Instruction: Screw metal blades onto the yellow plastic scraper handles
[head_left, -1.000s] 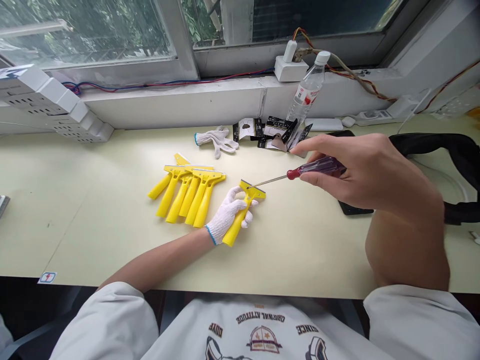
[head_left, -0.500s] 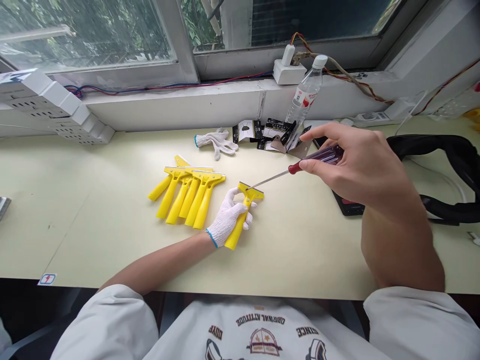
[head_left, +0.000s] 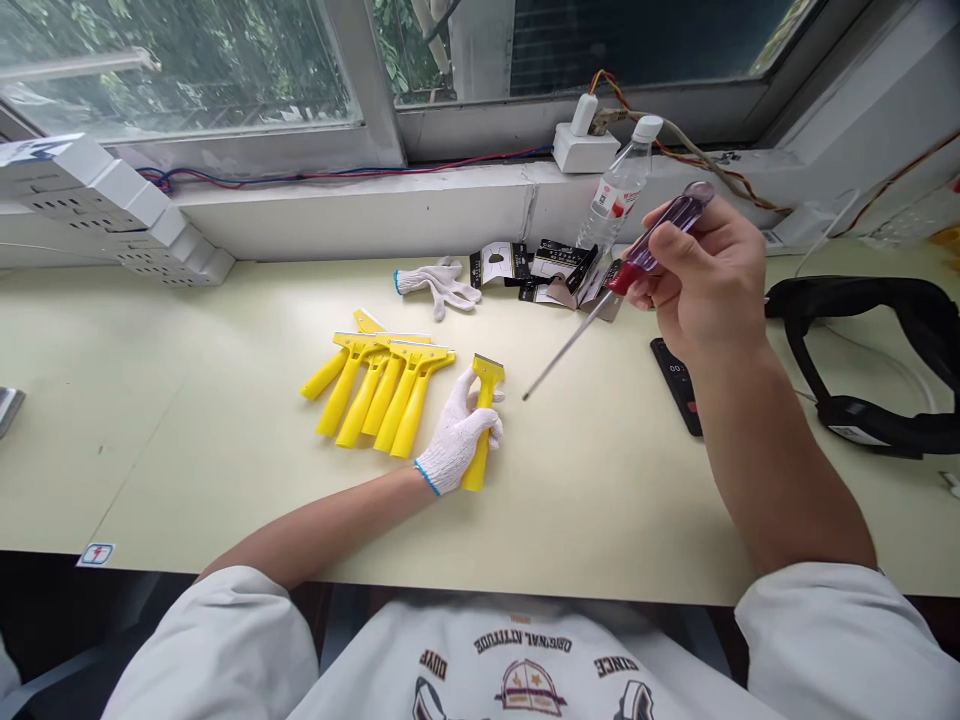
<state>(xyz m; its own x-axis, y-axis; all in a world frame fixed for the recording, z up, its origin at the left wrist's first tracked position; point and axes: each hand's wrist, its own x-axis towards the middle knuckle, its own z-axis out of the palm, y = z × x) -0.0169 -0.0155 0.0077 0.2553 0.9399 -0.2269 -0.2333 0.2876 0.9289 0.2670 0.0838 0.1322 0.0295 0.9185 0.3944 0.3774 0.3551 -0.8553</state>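
"You're working at a pale counter (head_left: pixel 585 520), and it's running along below a window (head_left: pixel 176 75)."

"On your right, a black padded frame (head_left: pixel 862 440) is lying on it. To your left, a loose pile of yellow scrapers (head_left: pixel 397 405) is resting there, handles pointing toward you."

"Your bare right hand (head_left: pixel 709 275) is hovering above the counter, while your left hand (head_left: pixel 459 438) (the one that's wearing a white knit glove (head_left: pixel 442 462)) is sitting nearer the pile. Both are gripping something."

"The right one is holding a screwdriver (head_left: pixel 626 278) by its handle, and that's slanting down to your left."

"The left one is wrapping around a single yellow scraper (head_left: pixel 486 388), just right of the pile, its head (head_left: pixel 489 367) pointing away from you."

"And the screwdriver's tip (head_left: pixel 525 398) is hanging just right of that head, apart from it."
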